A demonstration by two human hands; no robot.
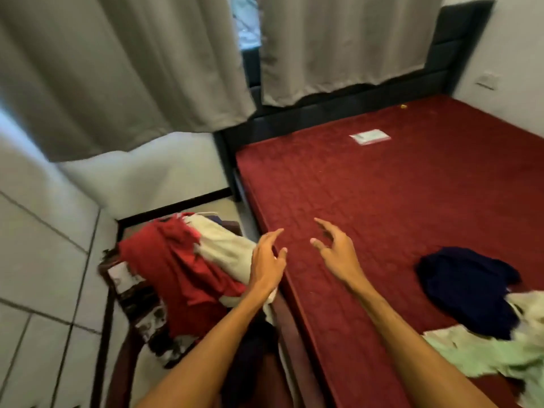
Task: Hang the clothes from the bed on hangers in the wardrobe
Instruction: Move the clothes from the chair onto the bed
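Both hands hover empty with fingers spread. The left hand point(266, 260) is over the left edge of the dark red quilted mattress point(368, 187) and the right hand point(334, 251) is just inside it. Open mattress stretches beyond. A crumpled navy garment point(468, 287) touches a pale green garment point(477, 354) that runs off-frame to the right. A red garment point(176, 269) and a cream garment point(223, 248) drape a dark wooden chair point(129, 293) beside the bed.

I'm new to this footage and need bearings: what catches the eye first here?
A bare dark red mattress fills the right side, with the left hand and right hand spread open near its left edge. A navy garment and pale green garment lie at its lower right; a red garment is heaped beside it, at left.
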